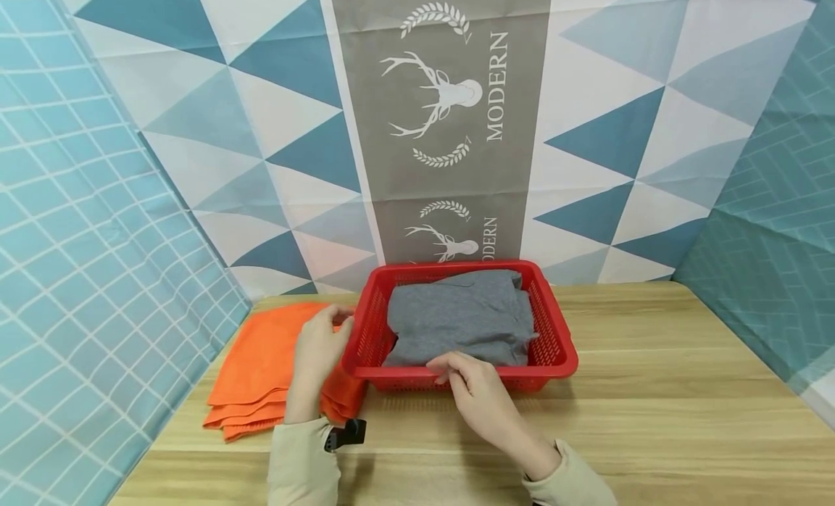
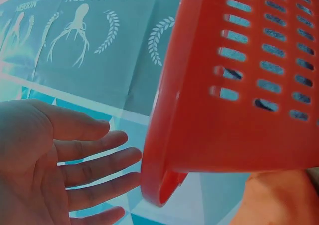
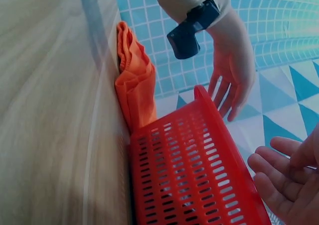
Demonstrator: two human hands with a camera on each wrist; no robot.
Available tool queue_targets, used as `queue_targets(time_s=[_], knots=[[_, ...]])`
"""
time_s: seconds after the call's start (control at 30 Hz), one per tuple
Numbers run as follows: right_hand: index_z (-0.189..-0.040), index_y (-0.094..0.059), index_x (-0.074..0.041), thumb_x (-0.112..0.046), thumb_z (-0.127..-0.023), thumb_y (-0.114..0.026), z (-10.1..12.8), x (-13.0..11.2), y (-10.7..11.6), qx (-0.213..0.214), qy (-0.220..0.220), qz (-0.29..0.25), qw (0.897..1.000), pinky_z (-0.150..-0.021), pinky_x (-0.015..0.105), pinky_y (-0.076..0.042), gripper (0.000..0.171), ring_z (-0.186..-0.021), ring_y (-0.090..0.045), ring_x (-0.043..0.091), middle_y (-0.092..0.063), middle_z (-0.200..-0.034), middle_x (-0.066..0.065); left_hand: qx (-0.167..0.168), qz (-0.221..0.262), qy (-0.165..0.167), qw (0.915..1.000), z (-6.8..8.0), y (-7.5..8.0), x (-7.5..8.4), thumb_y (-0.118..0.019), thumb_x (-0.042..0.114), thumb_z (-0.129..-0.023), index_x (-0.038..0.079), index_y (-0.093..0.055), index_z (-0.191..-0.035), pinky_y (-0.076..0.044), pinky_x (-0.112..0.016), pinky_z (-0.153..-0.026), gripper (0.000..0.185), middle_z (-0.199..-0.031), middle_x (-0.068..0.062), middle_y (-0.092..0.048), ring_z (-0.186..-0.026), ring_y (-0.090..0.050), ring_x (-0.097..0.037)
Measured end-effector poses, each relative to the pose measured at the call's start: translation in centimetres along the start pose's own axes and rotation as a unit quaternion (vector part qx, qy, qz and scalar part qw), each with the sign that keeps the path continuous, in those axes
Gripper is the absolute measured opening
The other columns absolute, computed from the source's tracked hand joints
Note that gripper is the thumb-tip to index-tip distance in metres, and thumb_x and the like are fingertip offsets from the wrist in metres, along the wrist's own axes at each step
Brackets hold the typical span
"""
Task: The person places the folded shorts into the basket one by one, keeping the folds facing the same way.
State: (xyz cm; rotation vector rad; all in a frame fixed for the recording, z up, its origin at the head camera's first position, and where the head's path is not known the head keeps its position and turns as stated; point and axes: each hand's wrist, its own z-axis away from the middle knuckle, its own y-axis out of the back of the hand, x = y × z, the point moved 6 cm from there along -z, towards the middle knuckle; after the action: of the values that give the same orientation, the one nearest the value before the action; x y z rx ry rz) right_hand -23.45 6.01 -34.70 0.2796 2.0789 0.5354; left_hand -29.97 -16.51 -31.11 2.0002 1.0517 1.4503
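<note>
While our sleeves (image 1: 306, 462) sit nearest the table's front edge, we see the right hand (image 1: 479, 393) at the near rim of the red basket (image 1: 554, 357), its fingers loosely spread and gripping nothing in the right wrist view. Our left hand (image 1: 320, 350) hovers just beside the basket's left wall, fingers straight and apart, holding nothing. A black wrist mount (image 1: 344, 435) sits on the left sleeve. Under that hand and partly beneath the basket's left corner lies a stack of folded orange cloth (image 1: 261, 375) on the wooden table (image 1: 652, 419). Inside the basket lies a folded grey garment (image 1: 463, 314). Beyond the basket hangs a patterned backdrop (image 1: 450, 107) with a deer motif, flanked by blue tiled panels (image 1: 98, 238).
</note>
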Motion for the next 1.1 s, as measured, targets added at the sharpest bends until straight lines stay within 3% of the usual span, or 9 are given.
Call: queue_targets(time_s=[0.23,0.37,0.5,0.67,0.93,1.1], knots=[[-0.098,-0.065,-0.016,-0.005,-0.092,-0.046,0.3,-0.1,-1.6,-0.043,0.005,-0.007,0.999,-0.070,0.022,-0.050,0.024,-0.080,-0.061,0.005,-0.066,-0.096,-0.001,0.006,-0.028,-0.012,0.9995,0.1,-1.3,0.4,-0.055,0.021,-0.088,0.010,-0.064,-0.105,-0.049,-0.041,-0.070,0.022,-0.101,-0.008,-0.066,-0.084,-0.061,-0.024],[-0.098,-0.065,-0.017,-0.003,-0.091,-0.047,0.4,-0.2,-2.6,-0.058,0.024,-0.001,0.998,-0.072,0.021,-0.050,0.024,-0.082,-0.061,0.006,-0.066,-0.098,0.000,0.015,-0.034,-0.019,0.9991,0.2,-1.6,0.3,-0.055,0.020,-0.088,0.010,-0.064,-0.103,-0.049,-0.042,-0.072,0.020,-0.100,-0.008,-0.065,-0.084,-0.060,-0.024],[-0.099,-0.066,-0.018,-0.003,-0.089,-0.050,0.4,-0.3,-3.5,-0.066,0.057,0.039,0.995,-0.077,0.023,-0.048,0.024,-0.087,-0.061,0.007,-0.066,-0.098,-0.005,0.023,-0.029,-0.028,0.9989,0.5,-1.6,0.0,-0.054,0.018,-0.087,0.009,-0.064,-0.102,-0.047,-0.043,-0.075,0.020,-0.102,-0.008,-0.062,-0.090,-0.058,-0.025],[-0.106,-0.066,-0.019,-0.007,-0.090,-0.050,0.4,-0.2,-5.0,-0.107,0.074,0.091,0.987,-0.085,0.026,-0.047,0.025,-0.098,-0.059,0.006,-0.064,-0.104,-0.010,0.023,-0.004,-0.029,0.9993,0.8,-1.3,-0.9,-0.054,0.015,-0.087,0.005,-0.063,-0.106,-0.046,-0.046,-0.078,0.023,-0.108,-0.012,-0.058,-0.099,-0.055,-0.030],[-0.121,-0.058,-0.014,-0.012,-0.092,-0.048,0.3,0.2,-7.6,-0.185,0.055,0.118,0.974,-0.093,0.027,-0.043,0.031,-0.111,-0.053,0.010,-0.059,-0.118,-0.003,0.016,0.038,-0.012,0.9991,0.8,-0.6,-2.7,-0.053,0.014,-0.088,0.005,-0.059,-0.113,-0.044,-0.046,-0.085,0.027,-0.116,-0.012,-0.056,-0.106,-0.052,-0.029],[-0.126,-0.053,-0.009,-0.019,-0.092,-0.048,0.4,0.3,-9.6,-0.206,0.038,0.122,0.970,-0.095,0.029,-0.042,0.035,-0.115,-0.052,0.014,-0.057,-0.124,0.003,0.006,0.033,0.005,0.9994,0.8,-0.4,-3.7,-0.052,0.015,-0.089,0.005,-0.058,-0.114,-0.042,-0.046,-0.086,0.028,-0.117,-0.013,-0.055,-0.108,-0.051,-0.029]])
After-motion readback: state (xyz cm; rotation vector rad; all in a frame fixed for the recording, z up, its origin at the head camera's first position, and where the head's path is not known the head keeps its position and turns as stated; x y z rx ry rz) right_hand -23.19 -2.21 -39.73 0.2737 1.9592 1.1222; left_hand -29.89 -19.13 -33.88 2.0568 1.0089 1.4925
